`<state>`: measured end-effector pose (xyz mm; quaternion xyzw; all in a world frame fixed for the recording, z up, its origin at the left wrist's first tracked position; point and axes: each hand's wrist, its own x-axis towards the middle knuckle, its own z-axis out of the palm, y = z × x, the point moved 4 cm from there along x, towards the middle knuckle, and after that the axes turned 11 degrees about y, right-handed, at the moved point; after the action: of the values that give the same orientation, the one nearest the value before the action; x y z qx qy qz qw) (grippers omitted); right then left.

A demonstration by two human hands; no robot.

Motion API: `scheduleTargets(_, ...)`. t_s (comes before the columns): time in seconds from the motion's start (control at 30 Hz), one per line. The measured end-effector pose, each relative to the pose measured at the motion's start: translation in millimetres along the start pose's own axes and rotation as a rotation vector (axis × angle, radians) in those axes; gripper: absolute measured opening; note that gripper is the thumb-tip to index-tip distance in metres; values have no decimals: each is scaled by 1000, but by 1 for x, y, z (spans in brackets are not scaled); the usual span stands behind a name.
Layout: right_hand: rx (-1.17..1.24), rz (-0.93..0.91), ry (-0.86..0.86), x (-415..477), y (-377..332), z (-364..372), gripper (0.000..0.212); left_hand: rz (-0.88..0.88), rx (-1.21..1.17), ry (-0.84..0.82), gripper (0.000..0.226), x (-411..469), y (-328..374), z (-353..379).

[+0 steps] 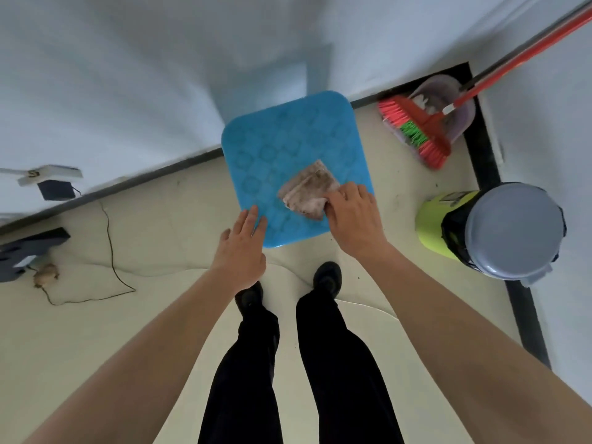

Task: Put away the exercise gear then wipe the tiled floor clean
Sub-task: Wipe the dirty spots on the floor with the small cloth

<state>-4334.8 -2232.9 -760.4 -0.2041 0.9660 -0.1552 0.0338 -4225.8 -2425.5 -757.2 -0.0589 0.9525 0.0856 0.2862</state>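
A folded, dirty pinkish-brown cloth (307,194) lies on the seat of a blue plastic stool (282,145) that stands on the cream tiled floor (166,225) against the wall. My right hand (352,216) grips the cloth's near right corner with curled fingers. My left hand (242,248) hovers at the stool's near left edge, fingers straight and relaxed, holding nothing. My legs in black trousers and black shoes stand just behind the stool.
A red broom (426,129) with pink and green bristles leans in a lilac dustpan (461,116) in the right corner. A yellow-green bin with a grey lid (512,229) stands at the right. A thin black cable (110,251) and dark objects (19,254) lie at the left.
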Motion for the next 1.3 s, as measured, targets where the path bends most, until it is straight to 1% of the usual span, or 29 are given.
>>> scheduleTargets(0.07,86,141,-66,7,8,-38,27,51,103,-15,63,-5,3,-35)
scheduleTargets(0.13,153,252,-15,15,15,-92,23,84,166,57,59,-12,12,-84)
scheduleTargets(0.17,180,292,31,20,18,-122,22,97,180,120,59,-15,19,-114)
scheduleTargets(0.23,247,383,143,31,23,-188,19,145,171,301,59,-24,39,-181)
scheduleTargets(0.3,298,447,266,37,28,-258,22,212,152,479,59,-35,65,-251)
scheduleTargets(0.33,305,455,330,37,29,-292,24,249,143,539,58,-42,79,-284)
scheduleTargets(0.43,264,464,514,24,29,-387,20,370,136,724,58,-68,122,-372)
scheduleTargets(0.5,214,489,618,2,24,-447,22,497,152,845,59,-95,152,-417)
scheduleTargets(0.6,88,542,733,-50,11,-525,33,686,150,951,59,-141,194,-464)
scheduleTargets(0.67,-6,595,829,-101,0,-560,34,831,171,988,57,-173,220,-477)
scheduleTargets(0.77,-113,730,976,-198,-23,-581,36,1062,167,991,60,-221,257,-469)
scheduleTargets(0.87,-160,961,1038,-315,-58,-569,48,1276,93,936,62,-277,298,-426)
scheduleTargets(0.9,-183,1032,1035,-358,-72,-560,46,1334,63,890,63,-300,313,-405)
scheduleTargets(0.97,-238,1173,1027,-447,-104,-545,30,1443,6,792,66,-354,344,-358)
scheduleTargets(1.0,-270,1243,1039,-494,-123,-541,23,1505,-10,745,67,-386,359,-335)
scheduleTargets(1.07,-349,1381,1084,-584,-172,-539,20,1671,-13,686,68,-461,383,-292)
scheduleTargets(1.17,-478,1597,1180,-711,-257,-537,23,1940,-11,634,66,-583,402,-235)
scheduleTargets(1.3,-655,1852,1262,-851,-372,-512,26,2184,-19,476,66,-738,396,-155)
